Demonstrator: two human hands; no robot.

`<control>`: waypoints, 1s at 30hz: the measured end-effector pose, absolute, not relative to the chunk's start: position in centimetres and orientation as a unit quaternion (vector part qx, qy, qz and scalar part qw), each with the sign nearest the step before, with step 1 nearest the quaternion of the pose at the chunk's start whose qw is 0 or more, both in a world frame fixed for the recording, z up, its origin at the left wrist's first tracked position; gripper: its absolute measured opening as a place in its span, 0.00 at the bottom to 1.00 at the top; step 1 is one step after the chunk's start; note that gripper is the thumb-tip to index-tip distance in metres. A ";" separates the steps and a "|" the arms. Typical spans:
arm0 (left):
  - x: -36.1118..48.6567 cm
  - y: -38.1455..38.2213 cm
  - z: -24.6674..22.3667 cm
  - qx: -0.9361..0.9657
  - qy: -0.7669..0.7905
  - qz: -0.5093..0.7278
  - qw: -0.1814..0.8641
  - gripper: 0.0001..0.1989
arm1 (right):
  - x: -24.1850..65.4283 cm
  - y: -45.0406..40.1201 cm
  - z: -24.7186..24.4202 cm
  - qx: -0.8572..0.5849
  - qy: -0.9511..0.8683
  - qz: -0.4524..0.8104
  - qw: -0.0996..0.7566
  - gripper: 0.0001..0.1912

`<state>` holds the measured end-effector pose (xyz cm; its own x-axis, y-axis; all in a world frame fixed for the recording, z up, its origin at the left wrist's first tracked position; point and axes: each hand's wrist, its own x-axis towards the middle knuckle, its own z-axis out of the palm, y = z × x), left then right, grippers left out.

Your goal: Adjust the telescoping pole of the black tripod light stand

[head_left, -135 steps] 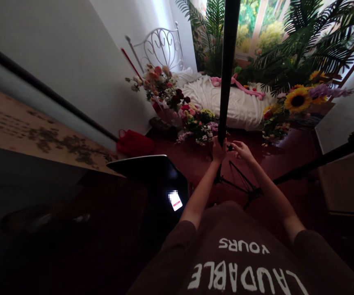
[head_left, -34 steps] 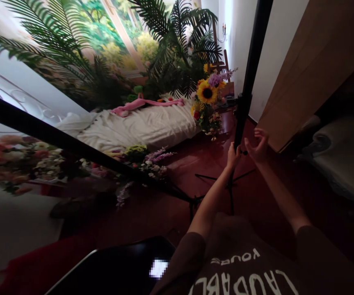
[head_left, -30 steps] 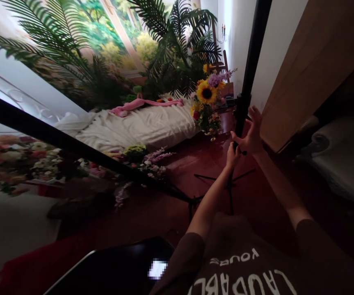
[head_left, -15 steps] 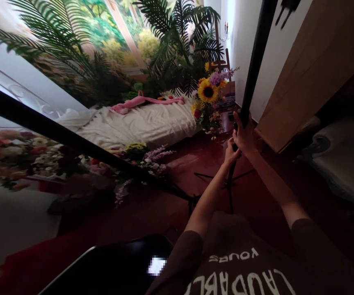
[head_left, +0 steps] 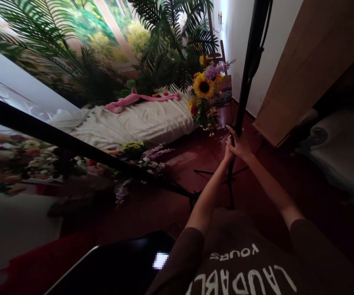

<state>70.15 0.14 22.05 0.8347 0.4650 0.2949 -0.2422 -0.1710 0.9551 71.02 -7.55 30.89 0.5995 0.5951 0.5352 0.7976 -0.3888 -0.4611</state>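
A black light stand [head_left: 247, 76] rises in front of me, slightly tilted in view, on thin splayed legs. My right hand [head_left: 240, 143] is closed around its pole, just below a dark collar, with the thumb up along the side. Close beneath, touching it, my left hand [head_left: 229, 150] wraps the same pole; its fingers are partly hidden. A black cable [head_left: 266, 24] runs down beside the upper pole.
A second black pole [head_left: 56, 141] slants across the left. Beyond lie a white-draped platform [head_left: 140, 125] with a pink plush toy [head_left: 124, 101], sunflowers [head_left: 204, 87] and palm fronds [head_left: 167, 37]. A brown board [head_left: 287, 90] leans right; a dark glossy panel [head_left: 115, 262] is near me.
Both hands have slid or shifted slightly left with the pole and sit closer together. The plug seen dangling at upper right is gone from view; a cable now shows along the pole.
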 end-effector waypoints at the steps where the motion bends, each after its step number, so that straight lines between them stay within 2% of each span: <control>1: 70.1 0.1 22.1 0.713 0.082 0.271 0.641 0.20 | 71.0 -7.9 30.8 -0.818 -0.432 -0.135 0.355 0.36; 6: 69.7 0.0 22.1 0.718 0.081 0.269 0.637 0.22 | 70.7 -10.9 28.7 -0.808 -0.450 -0.121 0.360 0.30; 13: 69.6 -0.3 22.4 0.735 0.070 0.281 0.613 0.11 | 69.5 -15.9 25.3 -0.808 -0.404 -0.142 0.405 0.22; 16: 69.4 -0.3 22.7 0.734 0.075 0.280 0.615 0.12 | 68.7 -16.9 25.1 -0.817 -0.386 -0.145 0.403 0.21; 24: 69.6 -0.5 22.4 0.733 0.079 0.295 0.608 0.15 | 68.6 -17.0 23.8 -0.836 -0.415 -0.150 0.327 0.19; 30: 69.7 -0.3 22.0 0.740 0.073 0.293 0.601 0.16 | 69.8 -15.8 23.3 -0.842 -0.379 -0.167 0.347 0.16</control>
<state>69.72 -0.31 21.98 0.8178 0.4596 0.3464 -0.2440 -0.2681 0.9320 69.83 -15.78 23.31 0.6567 0.5230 0.5433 0.7539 -0.4720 -0.4569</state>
